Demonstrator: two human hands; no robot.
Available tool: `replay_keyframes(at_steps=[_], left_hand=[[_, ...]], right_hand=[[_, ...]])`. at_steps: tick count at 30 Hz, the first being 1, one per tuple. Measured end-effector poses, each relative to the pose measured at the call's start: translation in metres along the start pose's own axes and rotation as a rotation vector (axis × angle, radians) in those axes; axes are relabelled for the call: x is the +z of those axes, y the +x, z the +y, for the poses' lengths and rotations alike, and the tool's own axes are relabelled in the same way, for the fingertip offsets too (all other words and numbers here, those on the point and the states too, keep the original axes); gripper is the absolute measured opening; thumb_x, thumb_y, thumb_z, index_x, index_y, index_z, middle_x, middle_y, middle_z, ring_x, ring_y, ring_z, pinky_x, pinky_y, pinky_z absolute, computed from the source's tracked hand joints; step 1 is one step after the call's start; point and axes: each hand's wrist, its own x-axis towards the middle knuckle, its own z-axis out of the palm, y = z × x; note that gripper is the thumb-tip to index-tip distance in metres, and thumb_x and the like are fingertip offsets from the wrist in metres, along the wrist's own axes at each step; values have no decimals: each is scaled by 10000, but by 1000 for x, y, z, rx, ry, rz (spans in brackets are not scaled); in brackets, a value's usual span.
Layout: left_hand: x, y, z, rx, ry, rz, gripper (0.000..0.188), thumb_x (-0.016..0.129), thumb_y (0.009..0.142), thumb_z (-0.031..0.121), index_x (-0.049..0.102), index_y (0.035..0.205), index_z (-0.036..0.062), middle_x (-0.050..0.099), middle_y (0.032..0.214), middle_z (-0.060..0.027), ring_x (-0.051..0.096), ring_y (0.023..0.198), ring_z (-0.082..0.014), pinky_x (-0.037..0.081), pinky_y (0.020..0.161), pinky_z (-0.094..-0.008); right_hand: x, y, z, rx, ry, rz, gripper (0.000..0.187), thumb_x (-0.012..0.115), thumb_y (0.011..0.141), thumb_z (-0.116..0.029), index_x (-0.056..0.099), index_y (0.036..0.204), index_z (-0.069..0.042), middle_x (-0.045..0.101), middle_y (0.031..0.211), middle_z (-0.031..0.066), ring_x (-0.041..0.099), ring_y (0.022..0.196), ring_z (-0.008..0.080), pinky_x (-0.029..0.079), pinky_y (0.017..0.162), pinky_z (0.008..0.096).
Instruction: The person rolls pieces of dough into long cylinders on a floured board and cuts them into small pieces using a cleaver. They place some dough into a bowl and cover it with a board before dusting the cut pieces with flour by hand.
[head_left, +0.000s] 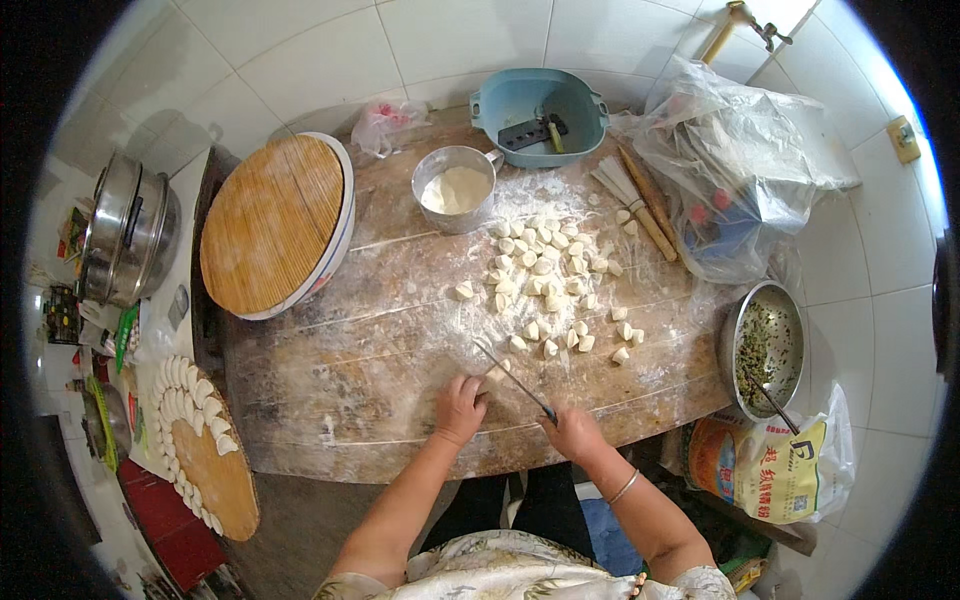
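Observation:
My right hand [575, 435] grips the dark handle of a knife [518, 380], whose thin blade slants up and left over the floured board. Against the blade lies a small pale dough piece [497, 372]. Just left of it, my left hand [462, 409] rests on the board with fingers curled together; whatever they may hold is hidden beneath them. Beyond both hands, several cut dough pieces [543, 267] are scattered over a patch of flour.
A metal cup of flour [456, 190] and a blue-green basin [540, 90] stand at the back. Wooden rolling pins [648, 205] lie near a plastic-covered bundle [740, 150]. At right is a bowl of green filling [763, 345]; at left, a wooden lid [272, 225] and a dumpling tray [225, 490].

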Motion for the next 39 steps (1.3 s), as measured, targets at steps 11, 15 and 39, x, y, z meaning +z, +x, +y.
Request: replay_keyframes(at_steps=[11,15,39], left_hand=[[-4,4,-4,25,-18,153,238,678,778,182,628,976,60,588,952,-125,588,872,-335,503,728,-418],[-12,7,-3,-58,-39,159,219,673,790,183,628,948,38,585,903,-139,587,827,-346,495,701,-425],[-12,4,-12,-27,-56,231,184,669,781,150,633,895,11,590,881,-143,583,821,-344,495,713,-420]], right_hand=[[37,27,-10,100,-36,16,204,638,829,-190,582,908,-12,631,818,260,605,816,457,485,701,519],[23,19,-4,-35,90,47,267,610,871,-237,553,914,20,616,788,279,596,764,465,475,648,522],[47,33,-12,-19,-85,-13,245,603,853,-216,566,931,14,636,817,269,604,767,467,481,671,532]])
